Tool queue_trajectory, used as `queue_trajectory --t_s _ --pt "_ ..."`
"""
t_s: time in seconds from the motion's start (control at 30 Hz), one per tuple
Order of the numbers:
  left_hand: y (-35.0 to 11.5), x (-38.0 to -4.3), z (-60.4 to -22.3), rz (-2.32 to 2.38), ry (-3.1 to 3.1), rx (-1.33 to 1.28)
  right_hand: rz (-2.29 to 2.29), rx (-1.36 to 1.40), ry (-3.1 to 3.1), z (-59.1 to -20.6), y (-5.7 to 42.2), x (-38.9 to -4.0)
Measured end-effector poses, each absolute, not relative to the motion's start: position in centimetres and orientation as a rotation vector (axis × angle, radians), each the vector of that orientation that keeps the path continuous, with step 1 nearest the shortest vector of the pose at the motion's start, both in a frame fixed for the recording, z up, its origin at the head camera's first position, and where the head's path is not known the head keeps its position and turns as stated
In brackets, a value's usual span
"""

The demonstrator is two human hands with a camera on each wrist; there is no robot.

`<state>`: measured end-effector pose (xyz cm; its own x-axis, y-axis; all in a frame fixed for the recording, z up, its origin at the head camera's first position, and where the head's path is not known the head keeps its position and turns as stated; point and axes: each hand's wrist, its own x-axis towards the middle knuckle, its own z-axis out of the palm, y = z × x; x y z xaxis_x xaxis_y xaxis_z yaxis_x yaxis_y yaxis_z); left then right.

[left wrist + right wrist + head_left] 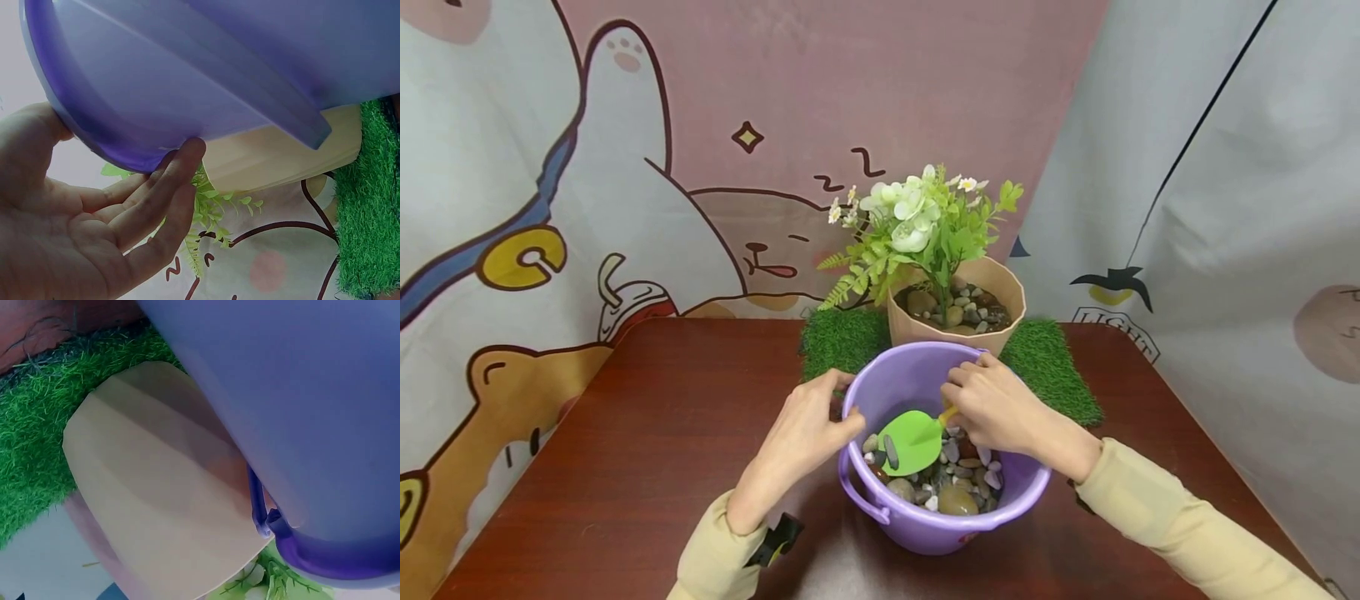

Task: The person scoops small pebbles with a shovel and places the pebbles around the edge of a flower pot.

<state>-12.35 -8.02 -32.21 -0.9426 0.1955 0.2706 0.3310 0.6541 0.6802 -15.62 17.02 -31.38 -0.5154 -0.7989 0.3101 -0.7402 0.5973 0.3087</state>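
A purple bucket (917, 533) stands on the table with several pebbles (955, 500) in it. My left hand (805, 429) holds its left rim, thumb over the edge and fingers along the outside; the left wrist view shows the fingertips (195, 150) against the bucket wall (187, 75). Inside the bucket my right hand (1000, 408) grips the yellow handle of a small green shovel (913, 446). The shovel blade lies over the pebbles, with a dark grey stone on it. Most of the handle is hidden by the fingers. Only the bucket's outside fills the right wrist view.
Behind the bucket, a beige flowerpot (1015, 304) holds stones and a plant with white flowers (917, 221). It stands on a green artificial grass mat (1052, 375). The brown table (700, 417) extends to both sides. A printed cartoon cloth (737, 67) hangs behind.
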Motion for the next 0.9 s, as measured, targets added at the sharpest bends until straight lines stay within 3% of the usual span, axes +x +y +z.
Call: queue_trajectory --t_s 0.9 --pt "-8.0 -12.4 -32.3 -1.191 -2.687 -0.444 0.184 1.359 -2.427 -29.7 19.2 -17.1"
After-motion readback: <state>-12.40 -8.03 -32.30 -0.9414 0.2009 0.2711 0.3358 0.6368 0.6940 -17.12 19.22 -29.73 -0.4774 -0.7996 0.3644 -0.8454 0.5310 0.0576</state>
